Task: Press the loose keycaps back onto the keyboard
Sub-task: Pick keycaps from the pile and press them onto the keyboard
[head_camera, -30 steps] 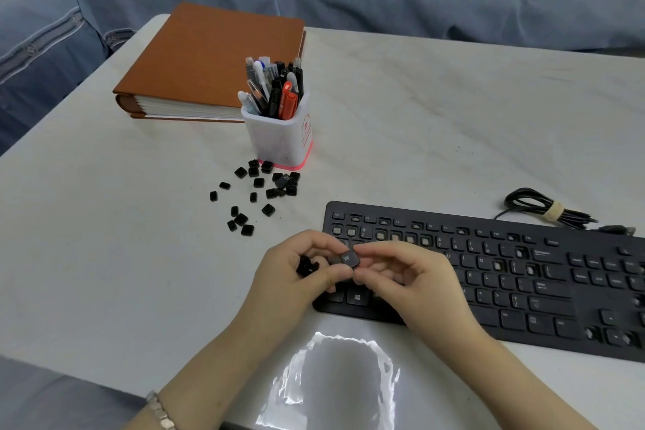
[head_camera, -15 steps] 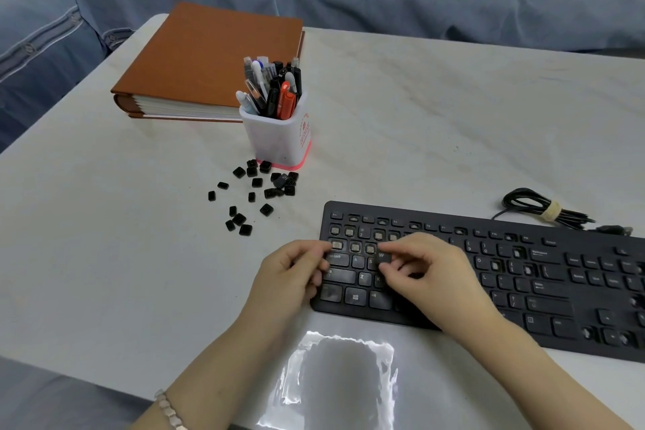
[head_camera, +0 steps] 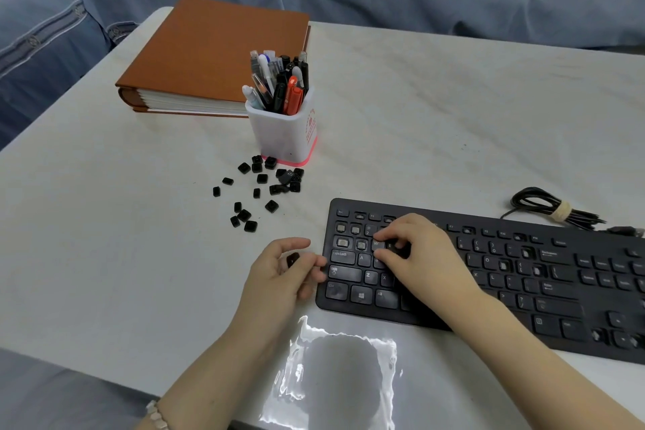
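Note:
A black keyboard (head_camera: 565, 293) lies at the front right of the white table; several sockets at its upper left (head_camera: 342, 242) have no caps. My right hand (head_camera: 417, 257) rests on the keyboard's left part, its fingertips down beside the seated W keycap (head_camera: 376, 244). Just off the keyboard's left edge, my left hand (head_camera: 282, 277) curls its fingers around a loose black keycap (head_camera: 292, 259); whether more lie in the palm is hidden. Several loose keycaps (head_camera: 265, 185) are scattered on the table, left of the keyboard's far corner.
A white pen holder (head_camera: 284, 136) full of pens stands just behind the scattered keycaps. A thick brown book (head_camera: 209, 52) lies behind it. The keyboard's bundled cable (head_camera: 551, 208) sits at the back right. A glossy plastic sheet (head_camera: 335, 373) lies at the table's front edge.
My right hand carried the W keycap from in front of me onto the keyboard, where it now sits. My left hand drew back off the keyboard's left edge with a keycap.

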{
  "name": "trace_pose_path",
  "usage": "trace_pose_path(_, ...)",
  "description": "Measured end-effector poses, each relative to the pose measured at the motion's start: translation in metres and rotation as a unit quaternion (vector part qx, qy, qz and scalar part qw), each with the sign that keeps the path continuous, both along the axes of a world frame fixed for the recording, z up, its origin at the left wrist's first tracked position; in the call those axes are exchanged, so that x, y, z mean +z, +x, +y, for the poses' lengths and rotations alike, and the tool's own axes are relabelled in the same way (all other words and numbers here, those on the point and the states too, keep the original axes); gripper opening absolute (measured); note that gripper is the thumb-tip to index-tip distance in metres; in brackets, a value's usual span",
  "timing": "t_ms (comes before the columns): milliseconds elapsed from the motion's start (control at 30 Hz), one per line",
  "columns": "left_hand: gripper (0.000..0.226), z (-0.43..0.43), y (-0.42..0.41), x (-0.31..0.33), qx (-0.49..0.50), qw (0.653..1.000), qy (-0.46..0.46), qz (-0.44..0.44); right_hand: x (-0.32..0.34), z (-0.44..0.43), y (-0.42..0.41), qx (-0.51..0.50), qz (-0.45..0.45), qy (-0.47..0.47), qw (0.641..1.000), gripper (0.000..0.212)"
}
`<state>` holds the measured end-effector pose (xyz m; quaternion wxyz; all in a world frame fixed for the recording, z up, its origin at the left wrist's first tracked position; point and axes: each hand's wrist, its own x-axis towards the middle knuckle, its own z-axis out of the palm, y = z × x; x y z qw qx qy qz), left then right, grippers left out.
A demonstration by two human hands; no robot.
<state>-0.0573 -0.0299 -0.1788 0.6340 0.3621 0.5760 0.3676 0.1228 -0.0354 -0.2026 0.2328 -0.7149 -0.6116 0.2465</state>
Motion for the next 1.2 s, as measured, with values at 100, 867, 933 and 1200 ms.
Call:
trace_pose_path(100, 0.007, 0.000, 0.002, 0.001, -0.001, 1.000, 0.014, 0.011, -0.002, 0.001, 0.000, -0.009, 0.003, 0.004, 1.000, 0.017)
trace_pose_path(867, 0.012, 0.006, 0.008, 0.000, -0.019, 0.997, 0.001, -0.074, -0.027, -0.024, -0.017, 0.013, -0.235, 0.188, 0.954, 0.033)
trace_pose_path(933, 0.013, 0.004, 0.007, 0.002, -0.026, 0.998, 0.011, -0.060, -0.027, -0.026, -0.019, 0.018, -0.242, 0.171, 0.955, 0.034)
trace_pose_path(1200, 0.019, 0.000, 0.008, 0.019, -0.093, 0.992, 0.088, -0.022, 0.014, -0.027, -0.026, -0.006, 0.126, 0.068, 0.990, 0.022)
